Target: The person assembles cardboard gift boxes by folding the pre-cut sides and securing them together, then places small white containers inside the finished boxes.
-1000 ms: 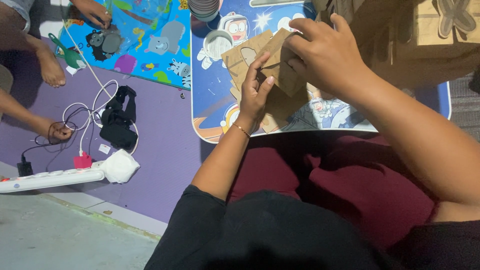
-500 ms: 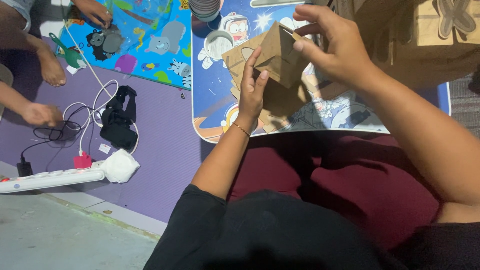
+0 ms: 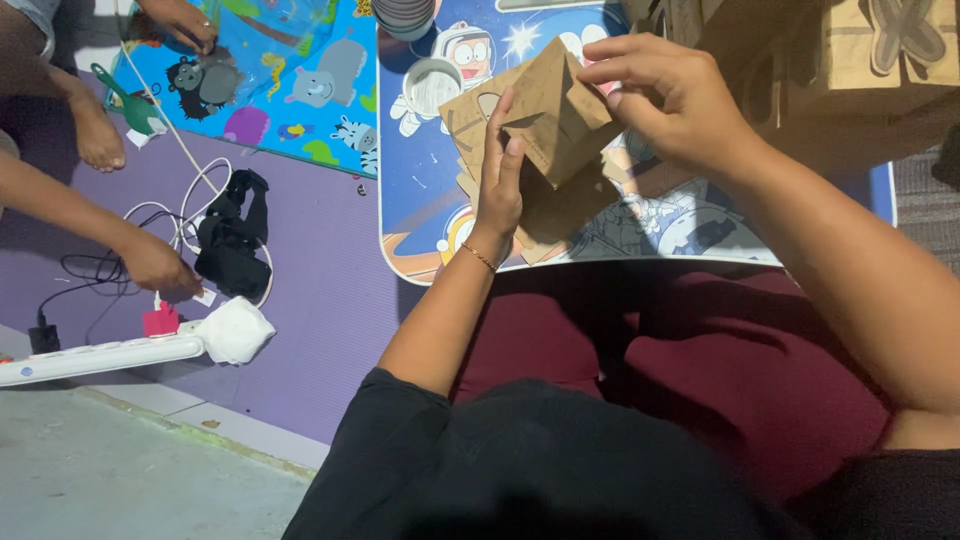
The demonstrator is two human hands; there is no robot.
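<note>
Brown paper bag [image 3: 553,120] is the thing both hands are busy with, held up over a small blue cartoon table [image 3: 420,215] that sits just past the person's dark red lap. Left hand [image 3: 500,175] stands upright against the bag's left side, fingers straight and together, pressed flat on the paper rather than wrapped round it. Right hand [image 3: 668,100] comes in from above on the right, thumb and fingers pinched shut on the bag's top right edge, so the bag is clamped between the two hands and tilted, with one corner pointing up. More flat brown paper [image 3: 545,215] lies on the table right under it (looks like a pile of the same stuff, hard to say how many). A stack of cups [image 3: 405,15] and a single cup [image 3: 433,85] sit at the table's far left corner. Off to the left on the purple mat, another person's hand [image 3: 155,265] is down by a white power strip [image 3: 95,358] with a pink plug [image 3: 160,322], next to a tangle of white cable [image 3: 180,215] and a black bundle [image 3: 232,240].
</note>
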